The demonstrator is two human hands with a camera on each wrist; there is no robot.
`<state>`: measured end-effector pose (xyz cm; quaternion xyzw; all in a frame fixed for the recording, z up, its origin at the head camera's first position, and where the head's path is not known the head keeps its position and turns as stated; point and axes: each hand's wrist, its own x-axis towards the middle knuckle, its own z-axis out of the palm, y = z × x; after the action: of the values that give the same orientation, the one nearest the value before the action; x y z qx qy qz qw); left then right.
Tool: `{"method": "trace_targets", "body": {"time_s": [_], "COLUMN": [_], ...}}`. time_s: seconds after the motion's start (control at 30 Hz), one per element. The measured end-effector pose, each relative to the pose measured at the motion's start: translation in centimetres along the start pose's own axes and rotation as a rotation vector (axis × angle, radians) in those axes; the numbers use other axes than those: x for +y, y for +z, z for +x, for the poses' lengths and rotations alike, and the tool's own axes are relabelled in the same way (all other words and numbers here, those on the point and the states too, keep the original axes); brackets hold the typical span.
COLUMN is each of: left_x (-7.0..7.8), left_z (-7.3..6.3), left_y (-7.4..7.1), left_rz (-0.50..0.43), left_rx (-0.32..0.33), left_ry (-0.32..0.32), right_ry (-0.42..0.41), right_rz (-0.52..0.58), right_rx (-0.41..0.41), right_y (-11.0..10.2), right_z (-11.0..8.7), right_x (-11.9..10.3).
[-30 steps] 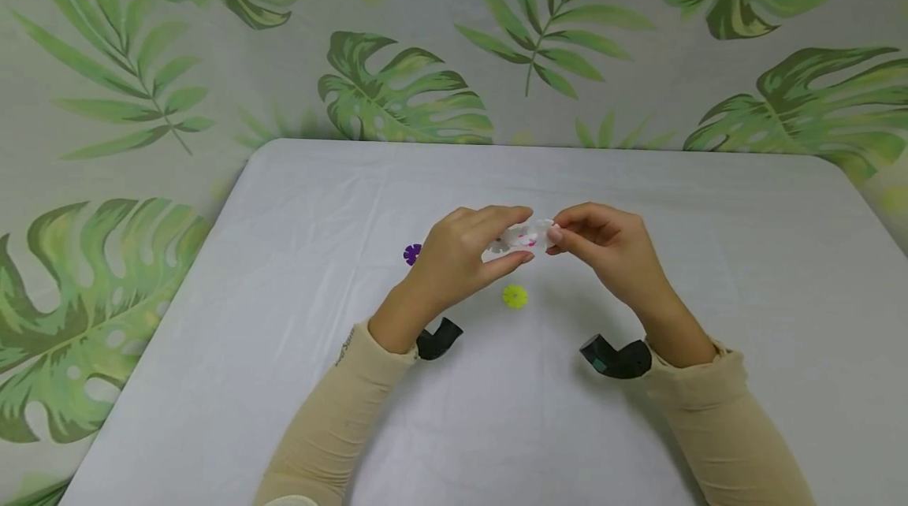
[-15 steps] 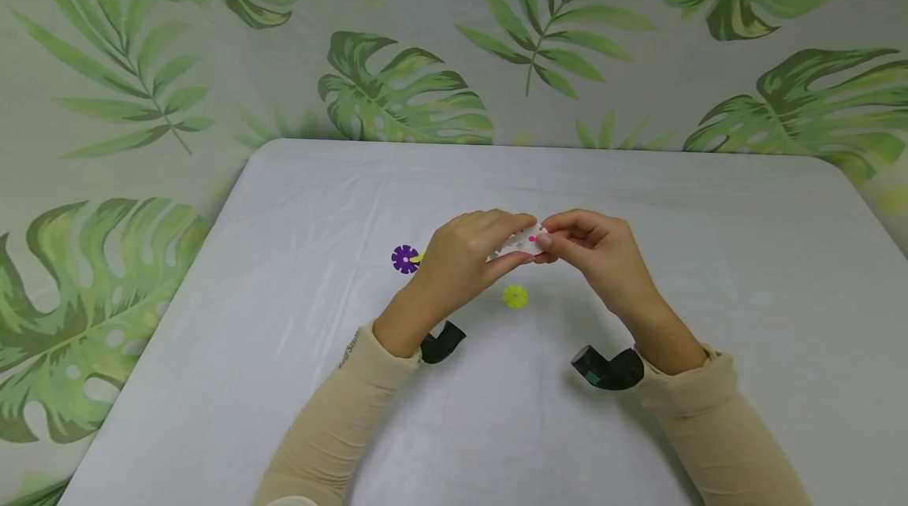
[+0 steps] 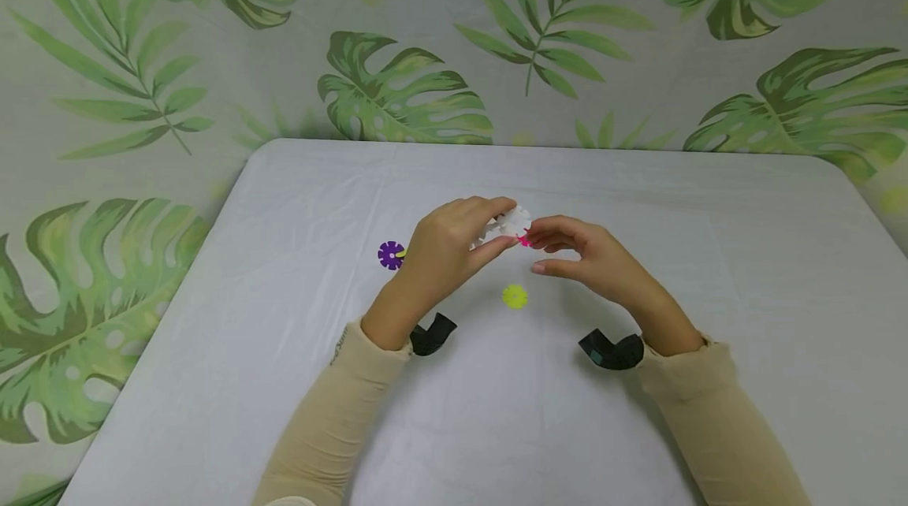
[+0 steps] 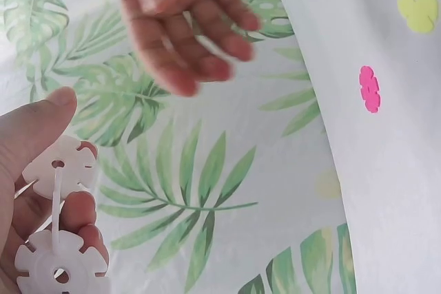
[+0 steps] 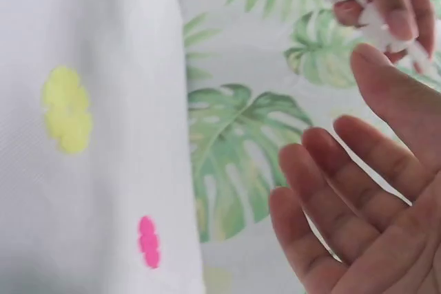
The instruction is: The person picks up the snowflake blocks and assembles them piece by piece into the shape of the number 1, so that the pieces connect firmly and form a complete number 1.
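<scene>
My left hand [image 3: 443, 250] grips a chain of white snowflake discs [image 3: 514, 220] slotted together, raised above the table. In the left wrist view, two white discs [image 4: 58, 263] show between thumb and fingers, bridged by one seen edge-on. Out past the back of the left hand juts a purple disc [image 3: 389, 255] with a yellow piece [image 3: 401, 254] slotted in; the hand hides whether it joins the white ones. Close to the white discs is my right hand [image 3: 596, 258], fingers spread and holding nothing. In the right wrist view its palm [image 5: 379, 259] shows bare.
A yellow disc [image 3: 515, 296] lies on the white-covered table [image 3: 482, 427] below the hands. Beyond it lies a pink disc [image 3: 525, 239], partly hidden by the hands in the head view. Behind the table hangs a leaf-patterned cloth [image 3: 269, 80].
My right hand has let go of the white discs and its fingers have parted. The left hand has shifted slightly left and away; the purple disc has moved left along with it.
</scene>
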<state>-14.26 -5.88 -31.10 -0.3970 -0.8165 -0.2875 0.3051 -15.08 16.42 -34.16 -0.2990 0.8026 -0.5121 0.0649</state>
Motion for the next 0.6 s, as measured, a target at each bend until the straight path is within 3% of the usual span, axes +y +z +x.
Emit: {"method": "trace_targets", "body": {"time_s": [0.13, 0.3, 0.6], "left_x": [-0.1, -0.2, -0.2], "left_z": [0.0, 0.0, 0.0], "left_y": [-0.2, -0.3, -0.3], "left_rz": [-0.008, -0.013, -0.035], "left_rx": [0.005, 0.008, 0.018], "left_ry": [0.0, -0.007, -0.012], "right_ry": [0.07, 0.168, 0.141], "right_rz": [-0.008, 0.013, -0.12], "right_rx": [-0.114, -0.199, -0.267], "right_y": [0.4, 1.1, 2.3], "right_z": [0.3, 0.4, 0.5], "right_x": [1.7, 3.4, 5.1]}}
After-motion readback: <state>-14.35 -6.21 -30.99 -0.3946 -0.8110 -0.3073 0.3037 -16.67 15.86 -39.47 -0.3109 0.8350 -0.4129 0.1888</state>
